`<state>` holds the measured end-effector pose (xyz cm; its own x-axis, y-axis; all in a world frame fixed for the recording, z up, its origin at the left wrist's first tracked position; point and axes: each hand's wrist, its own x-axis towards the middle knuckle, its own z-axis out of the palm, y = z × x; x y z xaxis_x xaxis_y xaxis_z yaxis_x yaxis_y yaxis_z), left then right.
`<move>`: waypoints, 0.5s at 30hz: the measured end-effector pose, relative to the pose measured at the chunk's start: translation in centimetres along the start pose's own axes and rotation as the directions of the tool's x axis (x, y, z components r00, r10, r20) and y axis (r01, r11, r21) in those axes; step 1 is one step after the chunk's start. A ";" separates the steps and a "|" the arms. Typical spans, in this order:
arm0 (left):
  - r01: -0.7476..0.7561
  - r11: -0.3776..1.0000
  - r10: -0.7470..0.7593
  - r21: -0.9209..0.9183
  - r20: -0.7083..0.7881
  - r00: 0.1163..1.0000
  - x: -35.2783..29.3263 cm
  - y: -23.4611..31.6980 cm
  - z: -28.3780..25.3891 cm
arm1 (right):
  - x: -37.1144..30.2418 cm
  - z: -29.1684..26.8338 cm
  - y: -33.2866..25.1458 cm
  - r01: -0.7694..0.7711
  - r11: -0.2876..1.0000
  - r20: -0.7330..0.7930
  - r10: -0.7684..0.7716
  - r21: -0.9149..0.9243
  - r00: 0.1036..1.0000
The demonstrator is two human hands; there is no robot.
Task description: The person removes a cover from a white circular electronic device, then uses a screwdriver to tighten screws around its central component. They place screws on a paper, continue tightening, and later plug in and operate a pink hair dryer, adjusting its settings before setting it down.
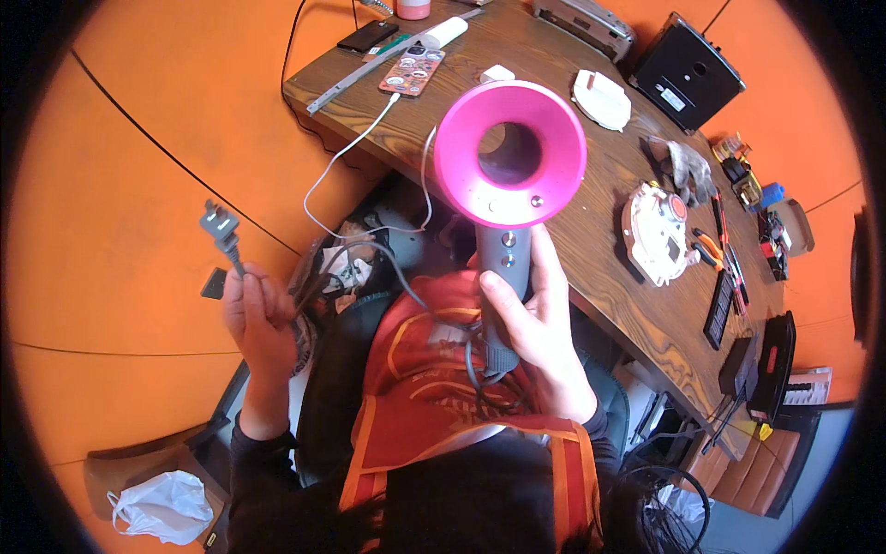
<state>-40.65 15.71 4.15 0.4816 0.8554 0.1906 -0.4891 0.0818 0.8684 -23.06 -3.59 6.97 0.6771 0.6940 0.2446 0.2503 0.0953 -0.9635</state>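
My right hand (544, 323) is closed round the grey handle of a hair dryer (447, 175), held upright with its pink ring-shaped head above the handle. Two small round buttons show on the handle, with my thumb just below them. Off to the left, my left hand (258, 309) pinches the grey power plug (221, 227) of a cord, its prongs pointing up. The grey cord (388, 254) loops across my lap and bunches under the foot of the handle.
On the wooden table (609, 249) lie a phone (412, 71) on a white cable, a metal ruler (369, 74), an opened white device (657, 231), a work glove (688, 168), orange-handled pliers (709, 249) and a black case (688, 74). A white plastic bag (166, 506) sits at lower left.
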 end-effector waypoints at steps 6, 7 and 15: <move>0.049 0.994 -0.013 -0.095 0.353 0.936 -3.0 1.4 8.4 | -3.7 -1.5 -1.9 0.023 1.000 -0.009 -0.023 -0.005 1.000; -0.002 1.000 0.013 -0.029 0.369 0.929 -3.2 1.5 9.7 | -4.2 -1.7 -2.1 0.001 1.000 -0.018 0.000 0.031 1.000; 0.009 0.997 0.034 -0.078 0.531 0.846 -6.5 1.4 16.0 | -7.0 -2.9 -2.2 0.087 0.991 -0.117 -0.075 0.100 0.990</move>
<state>-32.86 2.11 11.45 0.7777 0.4550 0.4338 -0.5397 0.1294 0.8319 -26.32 -10.69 7.67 0.7329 0.5965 0.3272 0.2379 0.2258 -0.9447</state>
